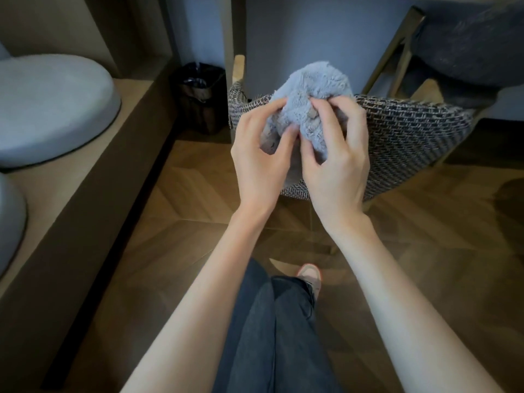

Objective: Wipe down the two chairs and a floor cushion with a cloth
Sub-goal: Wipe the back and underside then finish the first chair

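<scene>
A: Item one, the cloth [309, 106]?

B: Pale blue, fluffy, bunched into a rounded wad. Held in the air in front of the woven chair [411, 143], at about the height of its backrest rim. Both hands are on it.

A: State of the hands?

B: Left hand [258, 163]: fingers curled, thumb and fingertips pinching the lower left of the wad. Right hand [337, 165]: fingers bent and pressed into the front of the wad, thumb tucked in below. Both are closed on the cloth, neither flat nor spread.

A: Item two, the woven chair?

B: Dark and light tweed-like weave, curved shell, pale wooden post at its left end. It stands on the wooden floor [198, 208] straight ahead, partly hidden behind the hands. Whether the cloth touches it cannot be told.

A: Second chair?

B: Upper right, a dark upholstered chair [476, 43] with a slanted wooden frame, just beyond the woven one.

A: Floor cushion?

B: A pale grey-blue round cushion [54, 109] lies on the raised bench [85, 194] at left. The edge of another like it shows at lower left, cut off by the frame.

A: Other entries?

B: Small bin with a black liner [200, 95] on the floor, left of the woven chair. Dark trousers [272, 330] and one light shoe [309, 276] of the person, below the forearms
</scene>
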A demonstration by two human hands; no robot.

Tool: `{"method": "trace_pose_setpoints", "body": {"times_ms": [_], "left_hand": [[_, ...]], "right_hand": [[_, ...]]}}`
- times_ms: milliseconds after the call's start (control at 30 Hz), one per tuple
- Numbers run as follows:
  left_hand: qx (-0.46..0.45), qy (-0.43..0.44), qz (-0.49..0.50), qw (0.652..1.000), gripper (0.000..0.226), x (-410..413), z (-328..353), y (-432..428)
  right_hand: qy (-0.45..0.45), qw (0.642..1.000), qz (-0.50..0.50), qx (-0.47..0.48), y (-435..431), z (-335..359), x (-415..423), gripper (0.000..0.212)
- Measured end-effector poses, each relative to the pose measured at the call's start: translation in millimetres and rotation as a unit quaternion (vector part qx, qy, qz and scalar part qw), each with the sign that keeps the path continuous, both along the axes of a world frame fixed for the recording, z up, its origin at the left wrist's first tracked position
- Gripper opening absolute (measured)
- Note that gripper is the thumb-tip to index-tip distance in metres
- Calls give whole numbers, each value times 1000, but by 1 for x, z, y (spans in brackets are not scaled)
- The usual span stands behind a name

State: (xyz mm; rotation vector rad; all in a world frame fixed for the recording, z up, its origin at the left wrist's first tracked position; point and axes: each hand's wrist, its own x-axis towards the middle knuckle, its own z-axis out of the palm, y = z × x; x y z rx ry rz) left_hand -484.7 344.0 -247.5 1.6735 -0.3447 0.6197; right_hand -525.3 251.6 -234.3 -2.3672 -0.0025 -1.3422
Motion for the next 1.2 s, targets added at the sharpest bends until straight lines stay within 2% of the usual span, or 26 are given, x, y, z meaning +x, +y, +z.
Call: {"method": "trace_pose_setpoints", "body": {"times_ms": [100,200,300,400,467,533,633,733,800,867,1000,1133,1200], "left_hand": [[9,2,-26,1000,28,5,-10,3],[31,39,-54,997,27,7,-32,7],[79,128,-84,985,30,10,-70,9],[148,220,-119,957,32,20,-104,12],[167,269,-136,939,33,25,-117,13],[169,293,-142,930,33,27,-121,13],[134,255,-130,949,31,21,-109,20],[33,138,-86,986,30,8,-81,32],[-39,78,-44,995,33,1,-56,34],[-65,42,-18,997,35,3,-34,32],[-16,81,-17,996,38,24,-21,26],[4,97,6,995,41,30,-52,22],[30,149,7,988,42,31,-78,21]], "right_hand": [[-35,998,-20,-40,0,-20,7,30],[-10,998,-21,-61,-7,-54,10,30],[73,997,-5,-39,-13,-97,10,33],[173,984,30,15,-18,-133,12,32],[247,966,49,61,-19,-143,14,30],[275,957,44,81,-18,-142,15,29],[203,975,41,79,-9,-123,6,33],[89,991,63,73,5,-81,1,31],[21,995,86,55,14,-50,6,29],[-10,994,100,49,20,-24,14,30],[32,996,55,55,23,-17,28,31],[55,996,33,62,22,-56,37,26],[115,990,36,76,19,-84,38,27]]}}
